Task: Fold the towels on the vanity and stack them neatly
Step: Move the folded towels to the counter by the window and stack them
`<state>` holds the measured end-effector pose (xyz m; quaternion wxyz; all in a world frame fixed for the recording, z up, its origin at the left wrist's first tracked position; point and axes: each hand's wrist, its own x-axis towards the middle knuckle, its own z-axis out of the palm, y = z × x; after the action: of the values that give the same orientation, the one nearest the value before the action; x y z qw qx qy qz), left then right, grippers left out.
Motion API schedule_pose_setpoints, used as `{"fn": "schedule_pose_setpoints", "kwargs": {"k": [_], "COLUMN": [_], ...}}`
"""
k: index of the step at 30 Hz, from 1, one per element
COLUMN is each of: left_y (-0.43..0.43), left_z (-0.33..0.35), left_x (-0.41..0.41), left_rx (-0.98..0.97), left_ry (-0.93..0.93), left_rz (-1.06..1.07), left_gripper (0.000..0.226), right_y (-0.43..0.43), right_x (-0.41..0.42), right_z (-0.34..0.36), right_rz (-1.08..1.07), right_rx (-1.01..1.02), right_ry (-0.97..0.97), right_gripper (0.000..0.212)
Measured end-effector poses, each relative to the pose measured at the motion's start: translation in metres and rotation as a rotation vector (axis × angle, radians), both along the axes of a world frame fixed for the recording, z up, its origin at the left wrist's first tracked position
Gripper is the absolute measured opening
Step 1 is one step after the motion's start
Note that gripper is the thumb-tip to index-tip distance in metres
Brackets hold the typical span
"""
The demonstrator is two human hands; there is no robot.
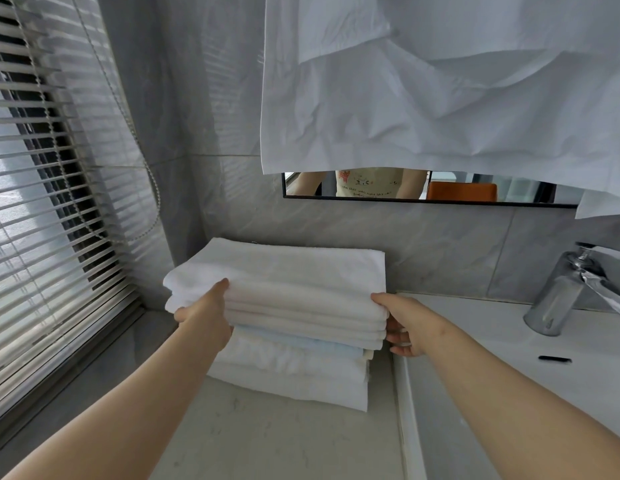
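The left hand (206, 315) and right hand (404, 325) each grip one end of the top folded towels (294, 282) (thumbs above), resting on the stack (291, 379).

The stack of towels (294, 303) is white, except for one pale blue towel (301, 345) in the middle. The bench (284, 441) is light cream stone with thin grey veins. The wall tiles (423, 244) are grey with a soft marble pattern. The hanging cloth (405, 116) is white, the tap (558, 299) shiny silver and the mirror frame (405, 200) black. The reflected shirt (369, 185) is pale yellow with a small red and orange print.
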<state>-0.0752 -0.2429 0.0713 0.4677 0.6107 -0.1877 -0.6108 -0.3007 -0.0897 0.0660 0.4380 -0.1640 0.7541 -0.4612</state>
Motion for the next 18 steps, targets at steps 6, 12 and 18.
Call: {"fn": "schedule_pose_setpoints", "kwargs": {"k": [6, 12, 18], "left_y": [0.0035, 0.002, -0.0052], "left_z": [0.0025, -0.0036, -0.0072], "left_x": [-0.0004, -0.0019, -0.0058], "left_rx": [0.006, -0.008, -0.053], "left_ry": [-0.002, 0.018, -0.037], "left_rz": [-0.025, -0.029, 0.041], "left_gripper": [0.088, 0.086, 0.096], "right_y": [0.0055, 0.0022, -0.0021], "right_x": [0.0029, 0.0007, -0.0038], "right_z": [0.0012, -0.0015, -0.0028], "right_rz": [-0.015, -0.036, -0.128], "right_rx": [-0.069, -0.111, -0.204], "right_ry": [-0.139, -0.112, -0.197], "right_gripper": [0.029, 0.024, 0.021]}}
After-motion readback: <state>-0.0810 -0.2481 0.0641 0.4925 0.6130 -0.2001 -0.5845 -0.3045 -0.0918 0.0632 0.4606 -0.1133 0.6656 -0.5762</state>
